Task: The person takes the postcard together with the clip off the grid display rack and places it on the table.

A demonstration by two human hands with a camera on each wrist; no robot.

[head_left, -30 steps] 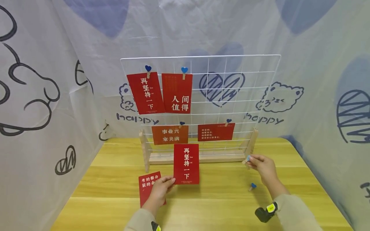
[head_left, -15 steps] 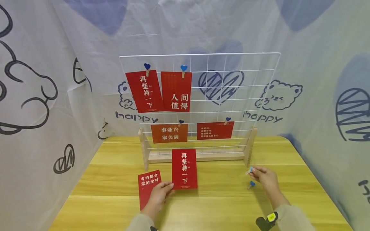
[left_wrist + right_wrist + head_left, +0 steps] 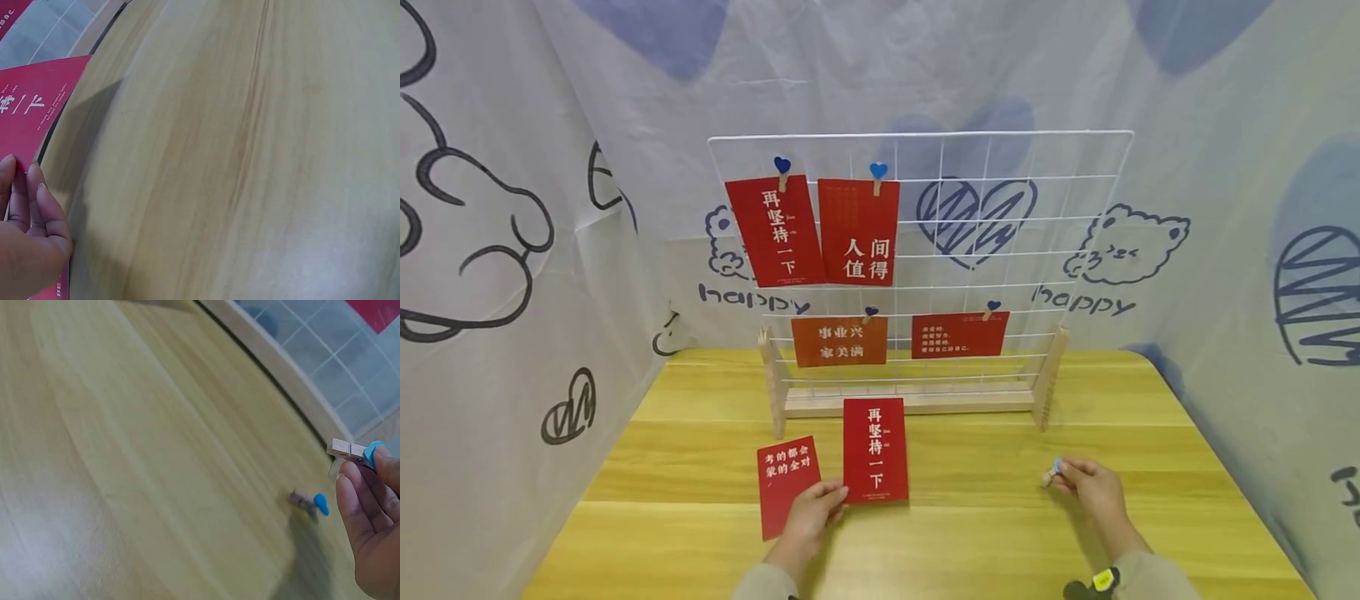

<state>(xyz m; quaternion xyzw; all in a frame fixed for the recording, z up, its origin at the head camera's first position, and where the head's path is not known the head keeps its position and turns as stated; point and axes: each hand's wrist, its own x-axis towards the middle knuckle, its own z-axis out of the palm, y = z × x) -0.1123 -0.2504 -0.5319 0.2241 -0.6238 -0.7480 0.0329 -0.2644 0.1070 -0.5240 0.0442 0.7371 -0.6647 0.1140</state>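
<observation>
My left hand (image 3: 814, 512) pinches a red card (image 3: 876, 450) with white characters by its lower left corner. In the left wrist view the thumb and fingertips meet at that card's edge, with its shadow on the table. Another red card (image 3: 787, 483) lies flat on the table, partly behind this hand. My right hand (image 3: 1093, 492) pinches a small wooden clothespin (image 3: 350, 450) with a light blue heart, thumb at the heart end. Beneath it on the table lies a second clothespin (image 3: 306, 500) with a blue heart, which the head view barely separates from the held one.
A white wire grid (image 3: 1007, 179) in a wooden stand (image 3: 925, 404) stands at the back of the wooden table (image 3: 970, 533). Clothespins hold two upright red cards (image 3: 858, 232) at its upper left, an orange card (image 3: 840, 342) and a red card (image 3: 960, 335) lower down.
My left hand has lowered the red card slightly toward me, away from the grid. My right hand has moved down with its clothespin, over the one on the table.
</observation>
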